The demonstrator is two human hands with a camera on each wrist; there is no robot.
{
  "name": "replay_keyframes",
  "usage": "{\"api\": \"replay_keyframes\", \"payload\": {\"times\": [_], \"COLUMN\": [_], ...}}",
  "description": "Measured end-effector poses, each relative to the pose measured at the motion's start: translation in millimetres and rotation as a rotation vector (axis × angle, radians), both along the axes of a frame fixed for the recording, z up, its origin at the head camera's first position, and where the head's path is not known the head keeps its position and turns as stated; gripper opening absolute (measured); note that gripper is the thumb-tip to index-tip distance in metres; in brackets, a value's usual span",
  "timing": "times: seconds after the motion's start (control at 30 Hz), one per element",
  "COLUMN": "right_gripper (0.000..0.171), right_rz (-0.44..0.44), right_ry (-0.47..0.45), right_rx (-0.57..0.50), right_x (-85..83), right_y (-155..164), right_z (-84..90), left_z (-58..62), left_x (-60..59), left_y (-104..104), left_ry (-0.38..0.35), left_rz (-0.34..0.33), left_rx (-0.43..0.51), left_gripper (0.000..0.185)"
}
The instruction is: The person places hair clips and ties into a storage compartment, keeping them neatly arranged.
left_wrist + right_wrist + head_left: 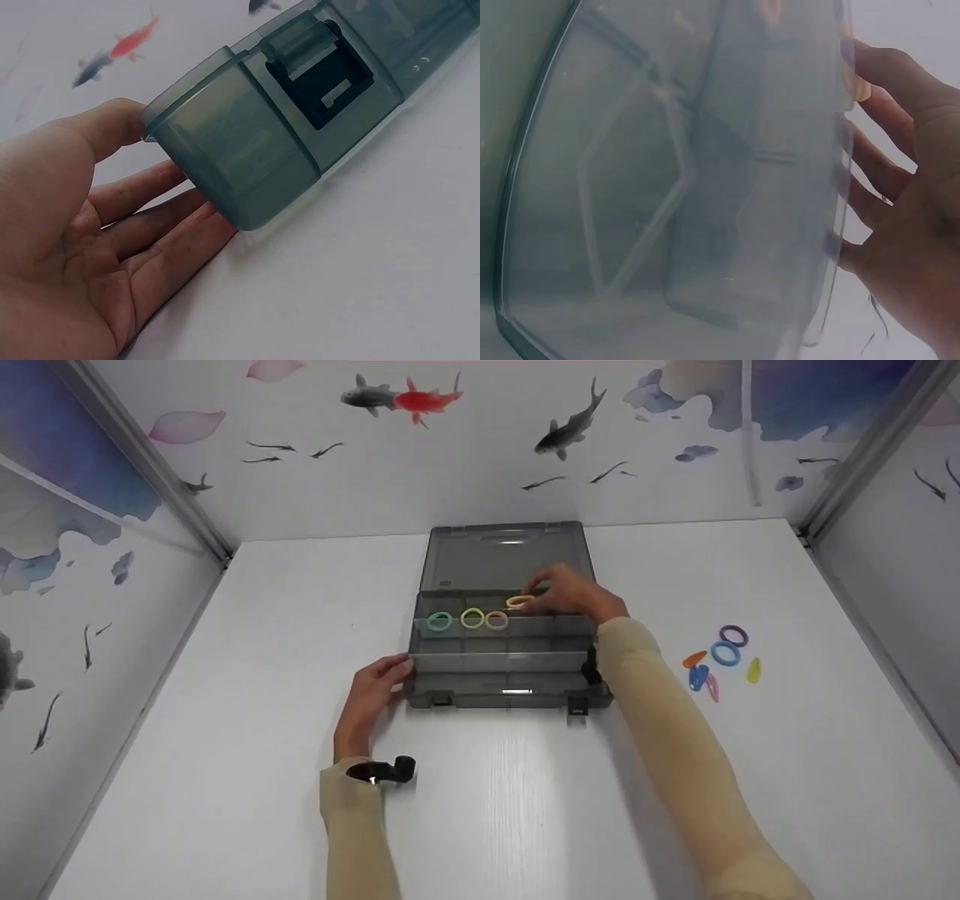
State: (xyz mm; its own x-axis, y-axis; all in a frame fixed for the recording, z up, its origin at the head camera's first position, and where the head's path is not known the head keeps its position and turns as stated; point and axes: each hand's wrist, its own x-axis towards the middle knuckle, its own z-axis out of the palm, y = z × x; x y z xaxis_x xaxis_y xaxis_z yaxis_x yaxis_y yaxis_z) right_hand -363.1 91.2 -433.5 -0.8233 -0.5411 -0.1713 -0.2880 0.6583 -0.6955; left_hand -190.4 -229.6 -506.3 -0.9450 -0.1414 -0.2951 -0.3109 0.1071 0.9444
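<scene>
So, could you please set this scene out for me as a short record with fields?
Box: grey plastic case, lid open and lying flat behind it, on a white table
In box: three rings in the back row, green, yellow, peach
Right hand: pinches a fourth ring over the back row
Left hand: fingers straight against the box's front left corner
Loose items: two rings and some clips on the table right of the box

White worktop [225,780], glossy glare near its front. Walls [465,472] behind and beside it carry fish-and-petal wallpaper; grey metal posts [142,457] at its rear corners.
</scene>
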Motion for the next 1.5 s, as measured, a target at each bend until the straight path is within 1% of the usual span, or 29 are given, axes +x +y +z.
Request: {"api": "replay_keyframes", "payload": {"times": [0.17, 0.37, 0.53, 0.67, 0.87, 1.07, 1.17, 1.27, 1.33, 1.43, 1.5], "right_gripper": [0.026, 0.024, 0.029, 0.030, 0.022, 0.015, 0.013, 0.013, 0.014, 0.019, 0.023], "right_rz": [0.014, 0.038, 0.062, 0.069, 0.075, 0.054, 0.044, 0.037, 0.036, 0.050, 0.062], "right_ry": [-0.001, 0.015, 0.021, 0.029, 0.087, 0.106, 0.109, 0.095, 0.090, 0.098, 0.092], "right_rx": [0.003, 0.010, 0.111, 0.186, 0.234, 0.248, 0.261, 0.249, 0.221, 0.165, 0.114], "right_x": [-1.8, -3.0, -3.1, -3.5, -5.9, -5.2, -3.2, -2.8, -4.1, -6.3, -5.3], "right_y": [-6, 0, 9, 11, 8, 7, 7, 6, 5, 5, 7], "right_z": [-7.0, -9.6, -7.5, -6.1, -7.7, -9.4, -8.9, -8.9, -8.2, -5.9, -2.6], "left_z": [-0.4, -0.3, 1.1, 0.3, -1.9, -0.1, -0.2, -1.2, -1.8, -2.6, -3.0], "left_x": [1.8, 2.2, 1.1, -0.1, -0.5, -0.6, -0.9, -1.0, -0.9, -0.6, 0.4], "left_y": [-3, 0, 1, 0, -1, 2, 3, 3, 2, 1, -1], "left_ry": [-0.024, -0.027, -0.034, -0.026, -0.020, -0.001, 0.000, -0.005, -0.001, 0.004, -0.010], "left_rz": [0.010, -0.002, -0.004, -0.001, -0.001, -0.007, -0.013, -0.003, -0.003, 0.006, 0.008], "left_rx": [-0.027, -0.014, -0.015, -0.019, -0.023, -0.013, -0.024, -0.029, -0.025, -0.007, -0.009], "left_gripper": [0.045, 0.046, 0.047, 0.047, 0.045, 0.045, 0.044, 0.044, 0.044, 0.045, 0.044]}}
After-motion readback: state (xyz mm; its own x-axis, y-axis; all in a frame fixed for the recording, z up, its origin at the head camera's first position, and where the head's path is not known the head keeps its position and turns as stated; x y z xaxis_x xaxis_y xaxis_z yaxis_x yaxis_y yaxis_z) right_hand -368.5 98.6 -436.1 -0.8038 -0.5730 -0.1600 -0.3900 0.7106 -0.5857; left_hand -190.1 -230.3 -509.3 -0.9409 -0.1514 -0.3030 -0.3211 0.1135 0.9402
